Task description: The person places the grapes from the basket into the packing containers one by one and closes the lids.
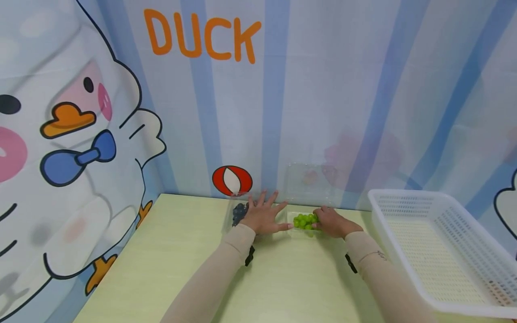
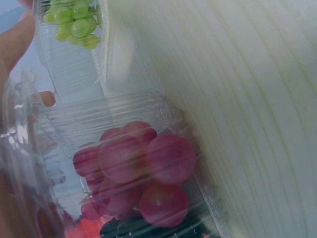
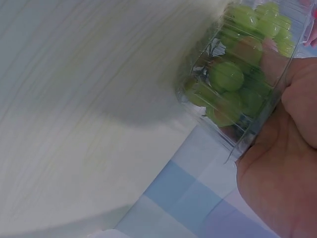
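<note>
My left hand [image 1: 266, 218] has its fingers spread over a clear plastic container [image 1: 228, 220] with dark grapes [image 1: 240, 212] inside. In the left wrist view, reddish-purple grapes [image 2: 126, 163] show through the clear plastic, with something dark below them. Just to the right stands a second clear container, its transparent lid [image 1: 308, 181] raised against the backdrop. My right hand [image 1: 333, 222] grips a bunch of green grapes [image 1: 304, 220] in that container. In the right wrist view, the thumb [image 3: 272, 59] reaches over the wall onto the green grapes [image 3: 227, 76].
A large white perforated basket [image 1: 400, 251] stands at the right of the pale wooden table [image 1: 177, 242]. Behind the table's back edge hangs a striped blue backdrop [image 1: 307, 89] with duck drawings.
</note>
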Motion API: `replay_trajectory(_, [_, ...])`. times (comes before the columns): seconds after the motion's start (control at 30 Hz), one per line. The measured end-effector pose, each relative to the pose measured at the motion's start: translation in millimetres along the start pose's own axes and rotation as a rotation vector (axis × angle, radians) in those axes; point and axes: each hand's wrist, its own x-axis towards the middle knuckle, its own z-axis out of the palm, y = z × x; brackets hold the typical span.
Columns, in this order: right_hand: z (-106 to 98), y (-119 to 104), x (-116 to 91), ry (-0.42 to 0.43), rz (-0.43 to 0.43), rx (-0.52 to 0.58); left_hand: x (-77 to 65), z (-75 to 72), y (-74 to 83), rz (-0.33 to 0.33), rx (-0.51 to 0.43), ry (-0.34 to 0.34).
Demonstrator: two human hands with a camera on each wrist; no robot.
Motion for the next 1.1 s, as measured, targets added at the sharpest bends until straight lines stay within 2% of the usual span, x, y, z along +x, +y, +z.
replay_trajectory(0.3, [-4.6,-2.7,-2.0,-0.050,0.048,0.017,-2.3,-4.3,4.1,-0.002,-0.002,-0.011])
replay_trajectory(0.73, [-1.5,-2.6,1.8,-0.102,0.122,0.054,-1.1,-1.2,1.8,-0.006,0.015,-0.018])
replay_trajectory(1.1, [-2.6,-1.8,3.5,-0.114,0.127,0.051,0.9,1.2,0.3,-0.010,0.025,-0.011])
